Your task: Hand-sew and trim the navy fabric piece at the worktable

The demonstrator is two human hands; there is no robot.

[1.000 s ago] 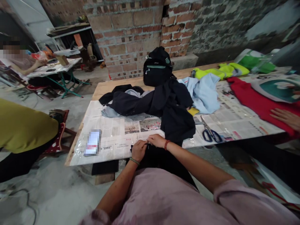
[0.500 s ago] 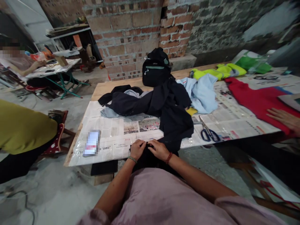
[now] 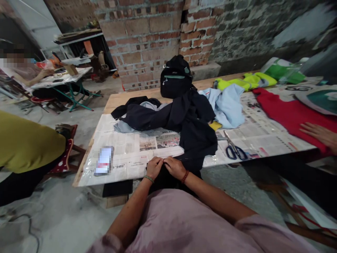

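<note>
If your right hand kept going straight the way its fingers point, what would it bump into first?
Most likely your left hand: the fingers of the right hand point toward its fingertips, very close by. I can't tell whether they are touching.

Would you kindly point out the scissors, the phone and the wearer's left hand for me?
Scissors [image 3: 233,145]: head view, where the handles begin.
Phone [image 3: 104,160]: head view, middle of the screen.
Left hand [image 3: 154,168]: head view, back of the hand.
</note>
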